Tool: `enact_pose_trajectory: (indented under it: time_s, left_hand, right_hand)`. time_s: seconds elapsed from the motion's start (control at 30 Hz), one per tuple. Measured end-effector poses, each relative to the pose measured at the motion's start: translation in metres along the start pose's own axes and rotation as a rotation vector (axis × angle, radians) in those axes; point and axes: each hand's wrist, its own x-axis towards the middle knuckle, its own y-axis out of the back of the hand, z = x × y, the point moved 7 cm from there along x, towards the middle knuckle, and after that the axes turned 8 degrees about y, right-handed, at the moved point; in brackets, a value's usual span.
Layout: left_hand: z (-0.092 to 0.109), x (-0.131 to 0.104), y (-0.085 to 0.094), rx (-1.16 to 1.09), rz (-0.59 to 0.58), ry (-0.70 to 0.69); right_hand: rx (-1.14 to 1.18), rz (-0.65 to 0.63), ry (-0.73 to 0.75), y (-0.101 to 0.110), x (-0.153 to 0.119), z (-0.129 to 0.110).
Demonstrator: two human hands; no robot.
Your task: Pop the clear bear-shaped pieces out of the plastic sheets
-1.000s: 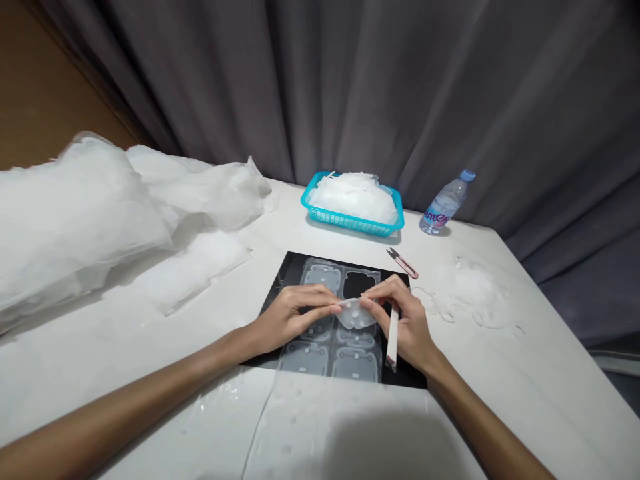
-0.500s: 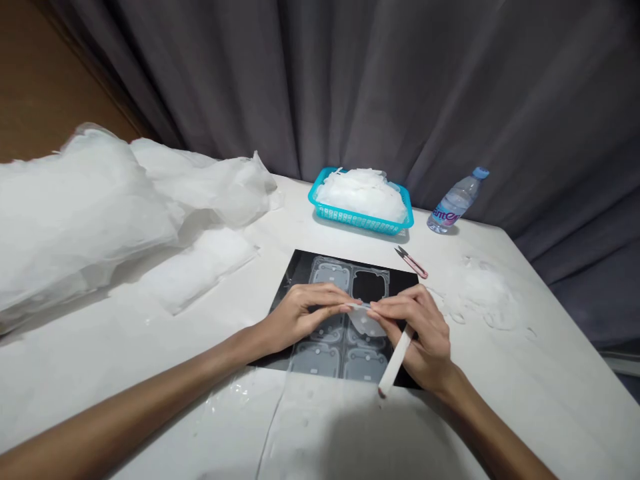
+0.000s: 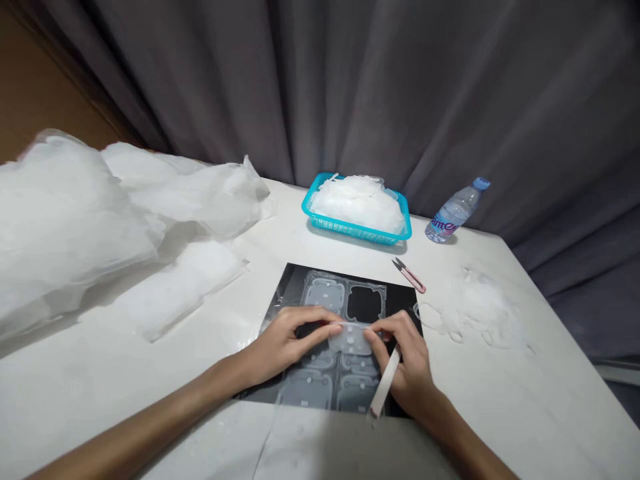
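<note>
Over the middle of the black mat [image 3: 400,303], the left hand [image 3: 273,350] pinches one edge of a thin translucent piece [image 3: 350,340] between thumb and fingers. The right hand [image 3: 413,373] pinches the opposite side and also keeps a white stick [image 3: 385,385] tucked in its grip, slanting over the mat's near edge.

The piece looks thin and flexible, so uneven pulling by the two pinches could crease or tear it. The stick's free end could snag the moulded sheet [image 3: 324,293] on the mat if the right wrist dips — a loose grip might also drop it there.

Beyond the mat's far edge, a blue basket [image 3: 350,230] holds a heaped pile of white pieces [image 3: 357,200]. Right of it, a bottle [image 3: 453,210] contains clear liquid — its level is hard to read. To the mat's left lie bulky translucent bags [image 3: 65,220] with whitish contents.
</note>
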Motion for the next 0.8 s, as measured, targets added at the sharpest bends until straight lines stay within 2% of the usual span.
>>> enact_pose_trajectory:
  time_s: [0.07, 0.13, 0.27, 0.33, 0.47, 0.63, 0.8]
  left_hand:
    - [-0.008, 0.0, 0.001, -0.023, -0.001, 0.095]
    - [-0.012, 0.0, 0.0, -0.047, -0.01, 0.133]
    - [-0.013, -0.001, -0.006, -0.12, -0.046, 0.118]
    - [-0.012, -0.001, -0.007, -0.169, -0.035, 0.119]
    - [-0.003, -0.001, -0.006, -0.148, 0.024, 0.053]
    - [0.007, -0.004, -0.011, -0.074, 0.021, -0.06]
    - [0.009, -0.007, -0.013, 0.0, 0.064, -0.126]
  right_hand:
    - [0.001, 0.004, -0.079, -0.001, 0.0, 0.004]
    - [0.018, 0.003, -0.159, -0.003, -0.002, 0.007]
    - [0.148, 0.001, -0.338, -0.01, -0.012, 0.016]
    - [0.209, -0.007, -0.379, -0.013, -0.017, 0.019]
    - [0.144, -0.018, -0.292, -0.01, -0.014, 0.018]
    - [0.156, -0.089, -0.142, -0.008, 0.004, 0.004]
    - [0.203, -0.068, -0.102, -0.006, 0.012, -0.005]
